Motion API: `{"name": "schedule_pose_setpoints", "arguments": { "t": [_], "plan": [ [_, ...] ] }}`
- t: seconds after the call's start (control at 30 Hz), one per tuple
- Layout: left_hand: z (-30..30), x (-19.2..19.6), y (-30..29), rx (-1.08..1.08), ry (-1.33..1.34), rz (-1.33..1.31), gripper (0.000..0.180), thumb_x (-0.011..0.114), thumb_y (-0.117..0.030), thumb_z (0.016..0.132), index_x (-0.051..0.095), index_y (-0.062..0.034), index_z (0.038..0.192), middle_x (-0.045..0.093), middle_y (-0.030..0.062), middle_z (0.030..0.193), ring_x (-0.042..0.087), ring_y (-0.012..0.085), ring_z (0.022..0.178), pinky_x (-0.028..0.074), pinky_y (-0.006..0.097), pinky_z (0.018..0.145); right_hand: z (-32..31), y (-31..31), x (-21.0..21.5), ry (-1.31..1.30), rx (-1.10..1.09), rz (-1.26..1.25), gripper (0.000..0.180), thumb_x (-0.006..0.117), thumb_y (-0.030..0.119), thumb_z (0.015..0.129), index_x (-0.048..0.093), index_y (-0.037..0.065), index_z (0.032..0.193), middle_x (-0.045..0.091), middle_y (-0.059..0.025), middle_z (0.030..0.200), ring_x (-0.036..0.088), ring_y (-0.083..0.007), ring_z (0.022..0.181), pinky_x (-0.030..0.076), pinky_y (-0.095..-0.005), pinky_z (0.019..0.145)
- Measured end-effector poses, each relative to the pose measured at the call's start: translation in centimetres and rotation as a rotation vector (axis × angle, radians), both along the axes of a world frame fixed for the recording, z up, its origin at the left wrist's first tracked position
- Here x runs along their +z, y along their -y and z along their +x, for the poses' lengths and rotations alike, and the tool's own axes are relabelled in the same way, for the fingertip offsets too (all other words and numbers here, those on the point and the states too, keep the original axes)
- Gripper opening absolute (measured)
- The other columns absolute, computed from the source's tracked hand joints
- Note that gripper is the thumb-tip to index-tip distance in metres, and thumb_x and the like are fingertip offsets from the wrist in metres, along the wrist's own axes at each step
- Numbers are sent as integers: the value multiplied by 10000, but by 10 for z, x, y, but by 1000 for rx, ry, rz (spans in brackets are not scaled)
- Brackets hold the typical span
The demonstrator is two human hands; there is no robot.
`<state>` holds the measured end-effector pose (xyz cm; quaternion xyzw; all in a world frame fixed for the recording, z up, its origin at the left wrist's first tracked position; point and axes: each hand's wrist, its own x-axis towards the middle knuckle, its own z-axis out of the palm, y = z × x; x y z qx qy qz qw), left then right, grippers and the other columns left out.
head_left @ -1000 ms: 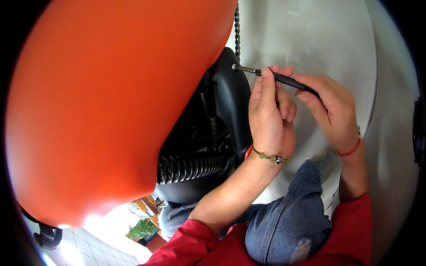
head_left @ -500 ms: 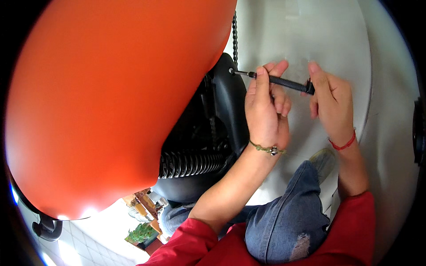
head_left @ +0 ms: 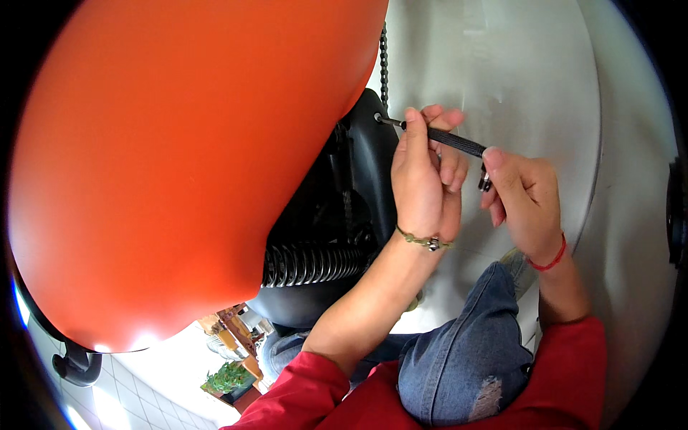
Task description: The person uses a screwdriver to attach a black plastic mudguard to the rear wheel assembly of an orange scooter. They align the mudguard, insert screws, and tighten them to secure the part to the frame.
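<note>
A slim hand driver [head_left: 456, 141] with a black knurled handle reaches leftward to a bolt [head_left: 378, 117] in a black plastic cover [head_left: 373, 158]. Its thin metal shank ends at the bolt; how deep the tip sits cannot be made out. My left hand [head_left: 419, 183] is closed around the front of the handle, thumb on the near side, other fingers curled loosely behind. Thumb and fingers of my right hand [head_left: 529, 197] pinch the handle's rear end, where a short jointed metal piece [head_left: 485, 179] hangs down.
A large orange body panel [head_left: 186, 158] bulges on the left, close to the cover. Below the cover lies a black coil spring [head_left: 315, 265], and a chain [head_left: 384, 64] hangs above it. My jeans-clad knee [head_left: 459, 351] is beneath my arms. A plant [head_left: 228, 378] stands lower left.
My right hand has moved down and slightly left, and the jointed end piece has swung from pointing up to hanging down. My left hand stays around the handle's front.
</note>
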<state>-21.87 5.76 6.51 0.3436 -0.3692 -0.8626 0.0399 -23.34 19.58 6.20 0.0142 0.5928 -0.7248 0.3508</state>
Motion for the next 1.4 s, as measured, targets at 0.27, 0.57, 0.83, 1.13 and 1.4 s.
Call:
{"name": "schedule_pose_setpoints", "arguments": {
  "t": [0.27, 0.57, 0.83, 1.13, 1.4],
  "plan": [
    [3, -3, 7, -1, -3, 20, 282, 429, -350, 1006, 507, -82, 962, 540, 35, 806, 324, 51, 442, 269, 206, 409, -1, 10, -7, -936, -287, 283, 300, 591, 282, 924, 646, -11, 891, 590, -96, 621, 527, -140, 523, 403, -268, 491],
    [7, -1, 7, -12, 42, 6, 266, 426, -358, 1007, 479, -99, 977, 470, -22, 698, 316, 49, 452, 253, 208, 413, 7, 14, -15, -179, -147, -14, 200, 637, 199, 888, 629, 0, 867, 611, -103, 699, 549, -153, 569, 414, -277, 512],
    [8, 2, -1, -11, 19, 35, 282, 420, -352, 1009, 488, -79, 1029, 556, 30, 812, 330, 53, 467, 278, 211, 425, 13, 13, -11, -492, -199, 203, 315, 591, 189, 924, 604, -15, 684, 562, -45, 562, 517, -108, 488, 382, -280, 454],
    [14, 0, 5, -93, 9, -2, 250, 427, -312, 1011, 486, -73, 961, 597, 64, 866, 321, 53, 444, 281, 206, 411, 10, 13, -14, -968, -350, 304, 219, 634, 188, 878, 616, -2, 772, 587, -56, 655, 557, -113, 596, 401, -287, 508],
    [16, -1, 8, -71, 6, -24, 249, 423, -303, 1012, 497, -73, 949, 629, 89, 915, 321, 49, 446, 277, 208, 406, 7, 14, -9, 107, -137, -39, 265, 661, 264, 866, 616, 4, 884, 592, -92, 703, 559, -171, 588, 434, -285, 538]
  ]
}}
